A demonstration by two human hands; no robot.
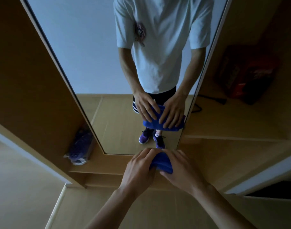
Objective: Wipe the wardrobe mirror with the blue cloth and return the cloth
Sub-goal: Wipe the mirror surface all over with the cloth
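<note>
The tall wardrobe mirror stands straight ahead in a pale frame and reflects a person in a white T-shirt. Both my hands hold the bunched blue cloth just in front of the mirror's bottom edge. My left hand grips its left side with curled fingers. My right hand grips its right side, thumb under the cloth. The reflection shows both hands laid over the cloth. Whether the cloth touches the glass cannot be told.
Wooden wardrobe panels flank the mirror. A clear bag with a purple item lies on the shelf at lower left. A red box and a black cable sit in the right compartment. Wooden floor lies below.
</note>
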